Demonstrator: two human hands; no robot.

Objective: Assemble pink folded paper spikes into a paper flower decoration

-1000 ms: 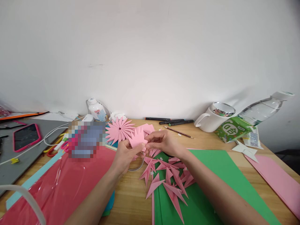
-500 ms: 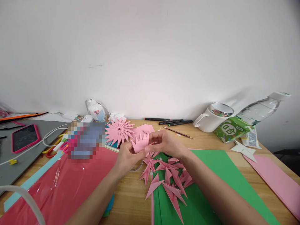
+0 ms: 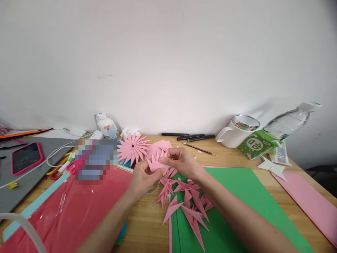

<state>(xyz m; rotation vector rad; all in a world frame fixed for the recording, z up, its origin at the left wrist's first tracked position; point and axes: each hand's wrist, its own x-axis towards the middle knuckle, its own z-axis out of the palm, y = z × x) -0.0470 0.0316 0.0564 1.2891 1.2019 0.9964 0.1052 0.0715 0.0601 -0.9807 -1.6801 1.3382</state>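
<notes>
Between my two hands is a pink folded-paper piece [image 3: 155, 164] with a row of upright points. My left hand [image 3: 143, 175] pinches its left and lower side. The thumb and fingers of my right hand [image 3: 181, 161] are closed on its right side, hiding part of it. Just behind lies a round pink paper star [image 3: 133, 147] with many points and a small dark centre. Below my right hand, several loose pink folded-paper pieces [image 3: 192, 196] are scattered over the green paper [image 3: 231, 196].
A red sheet in clear film [image 3: 79, 207] lies left, near a phone [image 3: 27, 158]. Black pens [image 3: 196, 137] and a pencil [image 3: 198, 148] lie by the wall. A white mug [image 3: 234, 133], green box [image 3: 258, 144] and water bottle [image 3: 289, 121] stand right, beyond pink paper [image 3: 308, 200].
My right thumb and fingers have shifted slightly left and down over the folded piece, covering more of its right side. My left hand keeps its grip. The view has shifted slightly.
</notes>
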